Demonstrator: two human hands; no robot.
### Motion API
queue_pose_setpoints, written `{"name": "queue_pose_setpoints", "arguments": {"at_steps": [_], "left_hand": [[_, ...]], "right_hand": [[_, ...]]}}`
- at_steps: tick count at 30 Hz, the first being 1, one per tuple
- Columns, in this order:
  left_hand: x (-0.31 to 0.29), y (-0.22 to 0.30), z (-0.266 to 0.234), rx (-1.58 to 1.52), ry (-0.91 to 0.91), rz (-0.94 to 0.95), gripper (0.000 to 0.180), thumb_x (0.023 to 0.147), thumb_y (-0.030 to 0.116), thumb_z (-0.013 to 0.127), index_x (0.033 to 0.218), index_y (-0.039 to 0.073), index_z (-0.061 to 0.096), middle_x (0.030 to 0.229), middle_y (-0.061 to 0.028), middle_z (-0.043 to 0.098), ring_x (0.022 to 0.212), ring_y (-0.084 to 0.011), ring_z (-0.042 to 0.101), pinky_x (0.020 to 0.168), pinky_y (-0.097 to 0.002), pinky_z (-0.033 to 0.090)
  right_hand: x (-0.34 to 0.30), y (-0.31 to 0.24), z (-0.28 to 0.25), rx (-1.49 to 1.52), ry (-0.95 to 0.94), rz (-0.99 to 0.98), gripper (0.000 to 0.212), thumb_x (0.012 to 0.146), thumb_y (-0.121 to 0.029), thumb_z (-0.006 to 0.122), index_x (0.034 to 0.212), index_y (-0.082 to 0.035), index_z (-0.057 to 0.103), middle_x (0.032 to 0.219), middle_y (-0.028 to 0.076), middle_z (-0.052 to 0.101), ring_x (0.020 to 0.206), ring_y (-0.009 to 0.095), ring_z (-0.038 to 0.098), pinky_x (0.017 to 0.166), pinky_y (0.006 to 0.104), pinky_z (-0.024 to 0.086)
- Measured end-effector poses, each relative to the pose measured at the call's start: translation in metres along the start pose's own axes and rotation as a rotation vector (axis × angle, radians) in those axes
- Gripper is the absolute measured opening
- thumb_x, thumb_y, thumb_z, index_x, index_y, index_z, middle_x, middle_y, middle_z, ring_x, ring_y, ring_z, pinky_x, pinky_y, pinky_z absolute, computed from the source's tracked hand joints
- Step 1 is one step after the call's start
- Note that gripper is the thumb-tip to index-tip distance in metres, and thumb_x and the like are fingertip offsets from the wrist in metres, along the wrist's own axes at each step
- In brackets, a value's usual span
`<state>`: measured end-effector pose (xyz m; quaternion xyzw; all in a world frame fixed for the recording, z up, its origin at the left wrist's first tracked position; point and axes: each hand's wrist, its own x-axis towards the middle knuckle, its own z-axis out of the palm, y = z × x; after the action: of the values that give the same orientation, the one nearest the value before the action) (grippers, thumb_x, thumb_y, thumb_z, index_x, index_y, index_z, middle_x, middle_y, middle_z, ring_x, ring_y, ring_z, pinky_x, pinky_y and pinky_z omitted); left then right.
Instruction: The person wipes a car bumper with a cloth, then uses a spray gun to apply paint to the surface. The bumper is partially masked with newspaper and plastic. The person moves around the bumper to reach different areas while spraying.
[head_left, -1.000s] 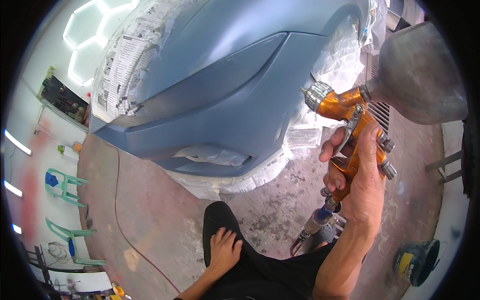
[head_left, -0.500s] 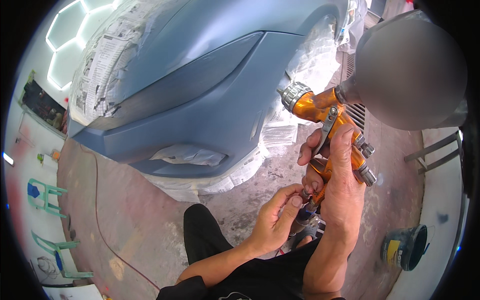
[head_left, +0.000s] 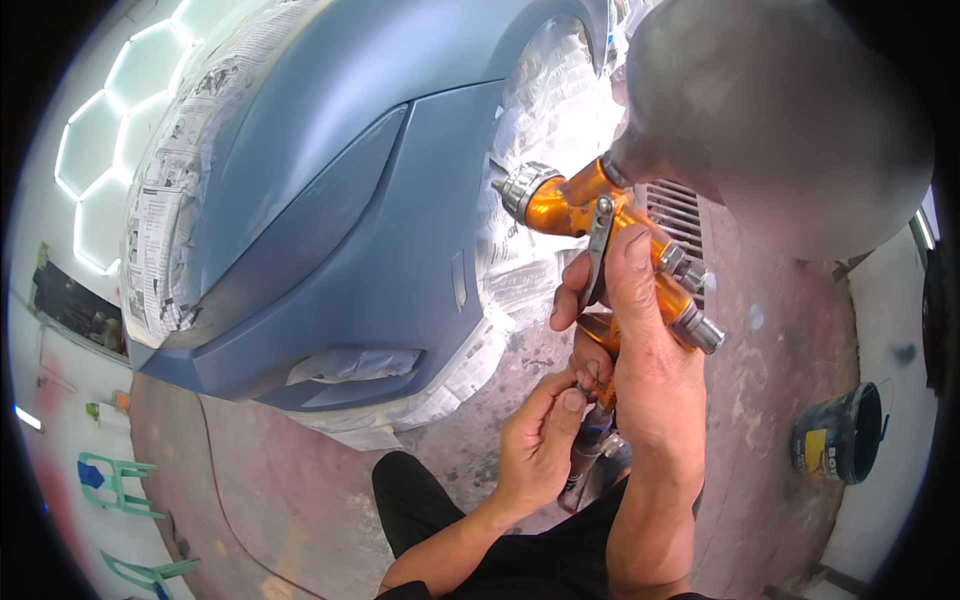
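Observation:
An orange spray gun [head_left: 560,205] with a silver nozzle ring points to the upper left. My right hand [head_left: 645,340] is closed round its handle, with fingers at the metal trigger [head_left: 599,245]. At the foot of the handle my left hand [head_left: 540,440] pinches a small metal knob, mostly covered by the fingertips. Below it hangs a metal air fitting [head_left: 580,475]. A large rounded cup [head_left: 760,130], blurred over, tops the gun. Beyond the nozzle stands a car's front end [head_left: 400,230] in matt blue-grey.
Masking newspaper [head_left: 165,240] and pale sheeting [head_left: 545,100] edge the car. A red hose [head_left: 215,480] crosses the stained floor at left, near green plastic chairs [head_left: 125,480]. A floor grate [head_left: 675,210] lies behind the gun. At right stands a dark bucket [head_left: 835,440].
The view has shifted, so the car appears turned and further left. Both hands and the spray gun sit slightly further left in the picture. The grips look the same.

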<state>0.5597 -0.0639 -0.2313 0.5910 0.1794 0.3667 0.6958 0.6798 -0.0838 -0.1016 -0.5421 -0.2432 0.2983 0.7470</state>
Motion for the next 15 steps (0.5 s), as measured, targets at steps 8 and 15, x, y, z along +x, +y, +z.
{"name": "queue_pose_setpoints", "arguments": {"at_steps": [8, 15], "left_hand": [[0.001, -0.005, 0.007, -0.018, 0.009, 0.013, 0.031, 0.120, 0.016, 0.053, 0.140, -0.006, 0.063, 0.124, -0.0030, 0.065, 0.113, -0.0097, 0.059, 0.104, -0.0271, 0.049], [0.002, -0.007, 0.005, 0.089, 0.027, 0.026, 0.028, 0.118, 0.011, 0.055, 0.138, -0.006, 0.064, 0.126, -0.0044, 0.065, 0.112, -0.0093, 0.058, 0.103, -0.0273, 0.049]], "right_hand": [[0.005, 0.005, -0.010, 0.011, 0.018, -0.008, 0.058, 0.112, -0.058, 0.062, 0.132, -0.004, 0.069, 0.091, 0.007, 0.068, 0.066, 0.008, 0.061, 0.048, 0.0221, 0.039], [0.009, 0.012, -0.009, 0.021, 0.046, -0.049, 0.059, 0.109, -0.060, 0.066, 0.127, -0.003, 0.070, 0.088, 0.007, 0.068, 0.061, 0.007, 0.056, 0.048, 0.0217, 0.038]]}}
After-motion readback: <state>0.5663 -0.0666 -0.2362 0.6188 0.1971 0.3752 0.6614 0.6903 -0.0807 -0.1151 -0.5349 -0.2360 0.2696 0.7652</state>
